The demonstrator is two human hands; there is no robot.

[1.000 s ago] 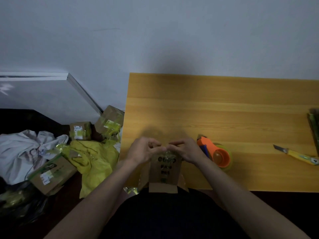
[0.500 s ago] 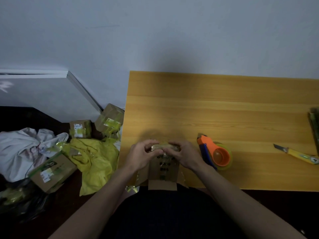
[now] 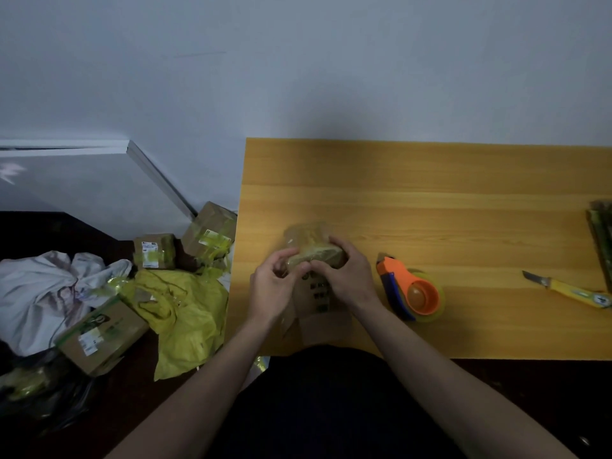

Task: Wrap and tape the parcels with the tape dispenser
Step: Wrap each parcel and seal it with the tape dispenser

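Head view, looking forward and down. A pale wall fills the upper field; below it a wooden table (image 3: 430,200) spans the centre and right, its near edge against the person's dark-clothed torso. On the dark floor to the left lie a crumpled white cloth (image 3: 43,293), a yellow plastic bag (image 3: 188,313) and three taped cardboard boxes: the nearest and largest (image 3: 102,332) beside the cloth, a small one (image 3: 154,251) farther back, and one tilted (image 3: 210,231) against the wall by the table's left edge. Near the table's front edge, at centre, a small brown parcel (image 3: 314,250) bound in yellowish tape is held above a flattened piece of printed cardboard (image 3: 318,313) that lies on the table. The left hand (image 3: 273,289) has its fingers curled, the grip pinching the parcel's near-left end; the right hand (image 3: 351,276) has its grip clamped round the parcel's right end, fingers wrapped over the top. Just right of the right hand, apart from it, the tape dispenser (image 3: 410,293) rests on the table, orange body with a blue handle and a roll of yellowish tape. Well to the right lies a yellow-handled utility knife (image 3: 573,289), blade pointing left. At the far right edge a dark greenish object (image 3: 602,233) is cut off by the frame; its nature cannot be told.
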